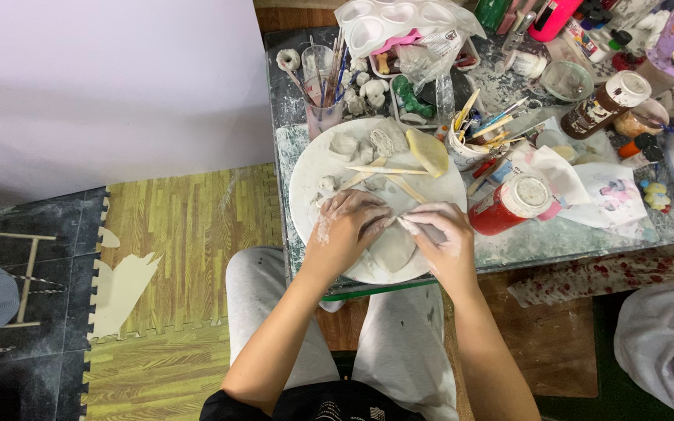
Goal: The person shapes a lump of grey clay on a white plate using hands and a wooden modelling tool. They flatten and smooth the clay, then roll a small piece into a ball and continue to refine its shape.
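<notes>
On the near edge of the round white board [306, 183], both hands pinch one grey clay slab [393, 248]. Left hand [350, 226] presses its left top, right hand [440, 234] grips the right top, fingertips [409, 226] almost meeting. The slab lies flat, long axis running toward the person (lower end narrower). Farther up the board: three wooden sticks [388, 170], one yellow sponge [428, 151], several clay lumps [345, 144]. One red paint jar [509, 206] just right.

Grey clay slab [391, 248] (flat) on white board [313, 175]
</notes>
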`<state>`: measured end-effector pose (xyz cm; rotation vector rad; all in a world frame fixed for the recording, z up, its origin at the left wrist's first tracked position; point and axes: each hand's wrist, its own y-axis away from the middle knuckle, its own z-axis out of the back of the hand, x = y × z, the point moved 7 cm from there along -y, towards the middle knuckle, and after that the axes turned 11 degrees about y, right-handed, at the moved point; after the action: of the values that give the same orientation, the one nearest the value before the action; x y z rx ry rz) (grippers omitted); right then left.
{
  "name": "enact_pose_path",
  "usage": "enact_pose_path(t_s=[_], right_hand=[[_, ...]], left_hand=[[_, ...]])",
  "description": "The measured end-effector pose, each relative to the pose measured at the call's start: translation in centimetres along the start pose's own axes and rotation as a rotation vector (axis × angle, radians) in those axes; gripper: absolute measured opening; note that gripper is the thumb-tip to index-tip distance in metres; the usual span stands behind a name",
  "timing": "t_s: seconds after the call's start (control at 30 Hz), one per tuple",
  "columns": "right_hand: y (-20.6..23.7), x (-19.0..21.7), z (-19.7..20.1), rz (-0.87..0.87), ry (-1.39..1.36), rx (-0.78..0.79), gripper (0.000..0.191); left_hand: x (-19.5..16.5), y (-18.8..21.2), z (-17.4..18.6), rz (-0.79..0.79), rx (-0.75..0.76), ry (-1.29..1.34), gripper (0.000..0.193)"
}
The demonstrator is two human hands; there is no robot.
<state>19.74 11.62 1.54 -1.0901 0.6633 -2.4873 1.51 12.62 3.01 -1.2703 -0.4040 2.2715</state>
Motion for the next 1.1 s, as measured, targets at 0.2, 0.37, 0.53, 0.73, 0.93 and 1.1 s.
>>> enact_pose_path(t_s=[0.2, 0.37, 0.53, 0.73, 0.93, 1.1], right_hand=[[0.2, -3.0, -0.2, -0.184, -0.290, -0.043, 0.017], [-0.1, -5.2, -0.8, -0.242, -0.282, -0.055, 0.017], [-1.4, -7.2, -1.6, -0.252, -0.340, -0.032, 0.017], [-3.8, -7.4, -1.6, -0.201, -0.336, -0.017, 0.017], [-5.3, -4.0, -2.8, 0.005, -0.137, 0.187, 0.021], [-7.4, -2.1, -3.7, 0.173, 0.132, 0.269, 0.037]], left_hand=[[0.9, -0.4, -0.5, 0.062, 0.011, 0.006, 0.021], [2.2, -0.9, -0.8, 0.041, -0.007, 0.072, 0.016], [3.1, -1.1, -0.6, -0.032, -0.014, 0.086, 0.016], [3.9, -1.3, -0.1, 0.000, -0.013, 0.133, 0.026], [4.5, -1.3, 0.8, 0.107, -0.086, 0.209, 0.031], [4.2, -1.3, 1.5, 0.106, -0.166, 0.218, 0.033]])
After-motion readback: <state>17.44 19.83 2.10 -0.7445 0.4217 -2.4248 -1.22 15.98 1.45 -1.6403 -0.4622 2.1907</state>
